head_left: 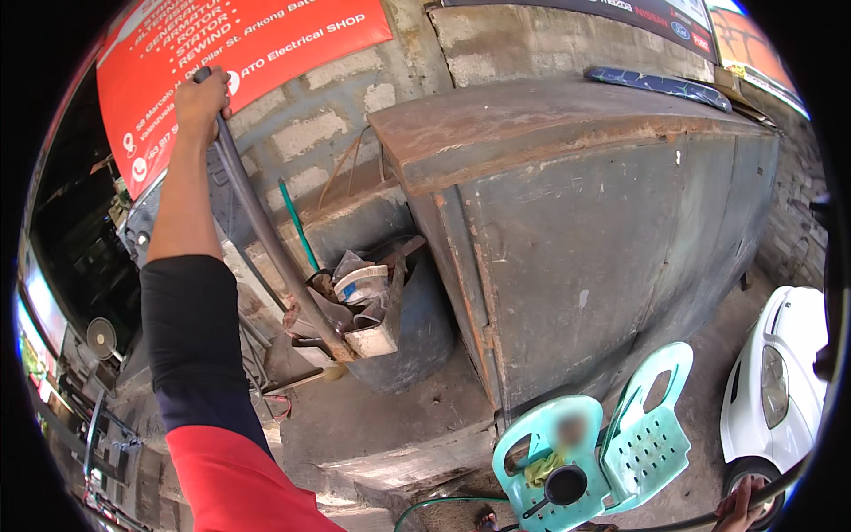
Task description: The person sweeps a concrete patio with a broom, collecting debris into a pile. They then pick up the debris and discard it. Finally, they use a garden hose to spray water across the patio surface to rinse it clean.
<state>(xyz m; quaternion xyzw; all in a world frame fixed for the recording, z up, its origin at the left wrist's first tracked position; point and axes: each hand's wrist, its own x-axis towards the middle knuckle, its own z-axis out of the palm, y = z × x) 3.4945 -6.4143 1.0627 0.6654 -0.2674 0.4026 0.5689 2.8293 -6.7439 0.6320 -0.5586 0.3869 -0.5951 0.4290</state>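
My left hand (202, 99), on a raised, outstretched arm, is wrapped around the top of a long dark pole (264, 226). The pole slants down to the right, and its lower end meets the front of a box-like, worn pan (374, 340). Crumpled scraps and a white tub (362, 285) fill that pan. Whether pole and pan are joined, I cannot tell. Behind and beside them stands a dark rounded bin (427, 324). At the lower right edge, the fingers of my right hand (741, 505) close around a dark rod (784, 481), whose ends are not clearly visible.
A large rusty metal cabinet (612, 257) occupies the middle. Two mint-green plastic chairs (660, 452) stand before it; one bears a black pan (566, 485) and a yellowish cloth (542, 470). A white car (753, 399) is at right. A thin green stick (299, 226) leans near the bin.
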